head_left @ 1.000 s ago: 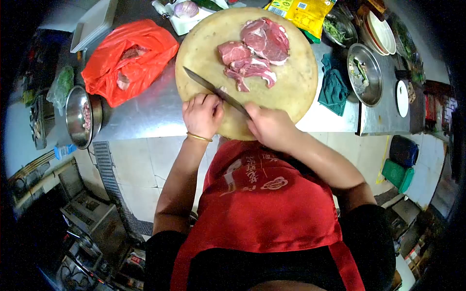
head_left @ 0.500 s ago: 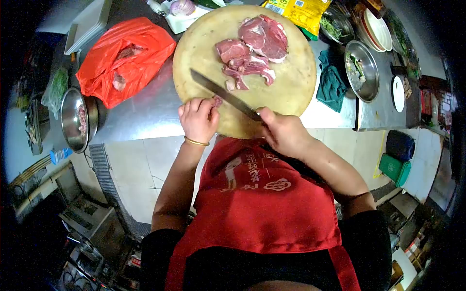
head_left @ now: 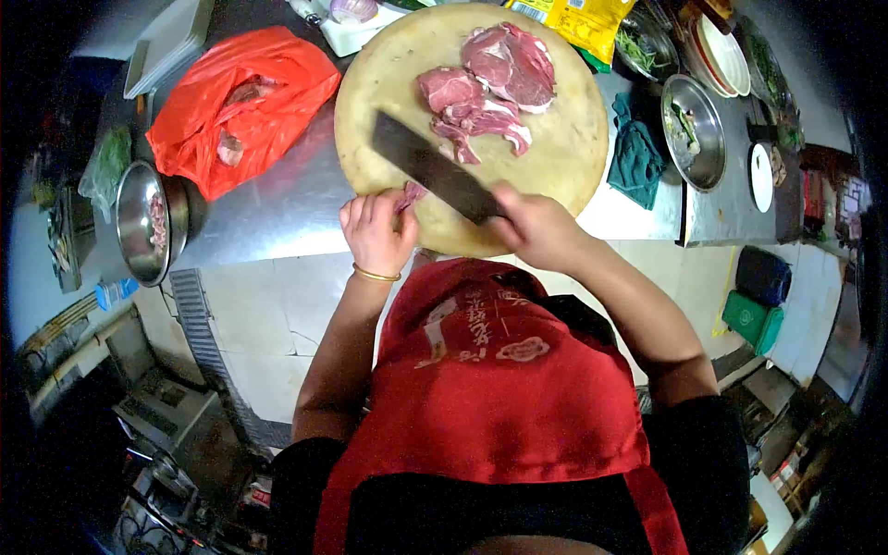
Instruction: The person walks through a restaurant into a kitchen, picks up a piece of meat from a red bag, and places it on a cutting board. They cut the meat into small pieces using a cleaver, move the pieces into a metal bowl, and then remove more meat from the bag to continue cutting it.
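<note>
Clenched around the handle, the right hand (head_left: 544, 229) holds a knife (head_left: 435, 166) over the board (head_left: 370, 88), while the left hand (head_left: 377, 227) pinches a strip (head_left: 412, 193) of meat near the board's closest edge, on the near side of the blade. Whether steel and strip touch is unclear.

Half a second earlier the blade showed slimmer; now its broad, slightly blurred face is turned up to view, with the left hand barely shifted. That suggests the edge is clear of the strip at this instant, the piece staying pinned under the fingers.

Beyond both hands, larger cuts (head_left: 509, 69) of red meat sit toward the board's far side.

Off to the left of the grip, a red bag (head_left: 199, 120) gapes open on chunks of meat; farther out, a steel bowl (head_left: 137, 227) holds small meat pieces, beside a clear bag (head_left: 109, 166) of greens. Past the board's far left edge, a white tray (head_left: 344, 39) carries a purple onion (head_left: 353, 9).

Right of the knife hand, beyond a green cloth (head_left: 635, 157), a wide basin (head_left: 698, 171) contains green vegetable scraps; a darker bowl (head_left: 673, 61) behind it holds shredded greens.
</note>
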`<state>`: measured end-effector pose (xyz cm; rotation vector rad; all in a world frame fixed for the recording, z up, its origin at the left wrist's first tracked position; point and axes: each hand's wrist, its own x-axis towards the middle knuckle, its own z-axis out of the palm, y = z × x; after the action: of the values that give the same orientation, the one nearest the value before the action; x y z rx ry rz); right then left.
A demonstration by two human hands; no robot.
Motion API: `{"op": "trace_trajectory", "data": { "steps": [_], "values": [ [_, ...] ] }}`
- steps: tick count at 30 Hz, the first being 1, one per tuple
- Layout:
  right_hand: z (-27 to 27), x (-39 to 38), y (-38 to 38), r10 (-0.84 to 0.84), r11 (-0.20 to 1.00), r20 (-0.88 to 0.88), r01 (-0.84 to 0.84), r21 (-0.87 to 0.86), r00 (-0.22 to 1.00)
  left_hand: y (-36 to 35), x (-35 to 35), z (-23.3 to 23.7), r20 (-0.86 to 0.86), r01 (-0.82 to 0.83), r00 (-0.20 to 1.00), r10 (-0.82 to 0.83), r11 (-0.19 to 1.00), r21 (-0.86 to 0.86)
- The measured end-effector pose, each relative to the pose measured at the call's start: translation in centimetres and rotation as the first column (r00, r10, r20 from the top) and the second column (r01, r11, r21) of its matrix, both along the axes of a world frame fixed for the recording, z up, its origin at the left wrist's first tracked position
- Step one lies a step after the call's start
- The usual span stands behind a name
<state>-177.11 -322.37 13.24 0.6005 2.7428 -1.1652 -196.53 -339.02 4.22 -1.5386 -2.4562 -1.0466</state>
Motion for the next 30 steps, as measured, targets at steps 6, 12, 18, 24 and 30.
{"op": "trace_trajectory", "data": {
  "steps": [6, 12, 18, 24, 30],
  "values": [
    [1.7, 1.7, -2.3, 0.006, 0.98, -0.136, 0.021, 0.197, 0.991, 0.2, -0.1, 0.0, -0.107, 0.023, 0.994, -0.016, 0.998, 0.064],
    [0.8, -4.2, -3.7, 0.02, 0.981, -0.047, -0.011, 0.195, 0.999, 0.0, -0.4, 0.1, -0.126, 0.065, 0.99, -0.065, 0.998, -0.002],
    [0.5, -4.8, -2.1, -0.037, 0.999, -0.063, 0.039, 0.027, 0.997, -0.3, -0.4, 0.3, -0.11, 0.093, 0.989, -0.095, 0.995, -0.025],
    [1.4, 9.0, -2.2, -0.499, 0.844, 0.12, 0.513, -0.158, 0.858, 3.4, 0.6, 1.2, 0.103, 0.245, 0.964, -0.244, 0.969, 0.005],
    [4.8, 11.5, -3.4, -0.52, 0.854, 0.051, 0.52, 0.003, 0.853, 11.6, -3.7, 2.3, -0.082, 0.338, 0.932, -0.353, 0.928, -0.155]
  ]
}}
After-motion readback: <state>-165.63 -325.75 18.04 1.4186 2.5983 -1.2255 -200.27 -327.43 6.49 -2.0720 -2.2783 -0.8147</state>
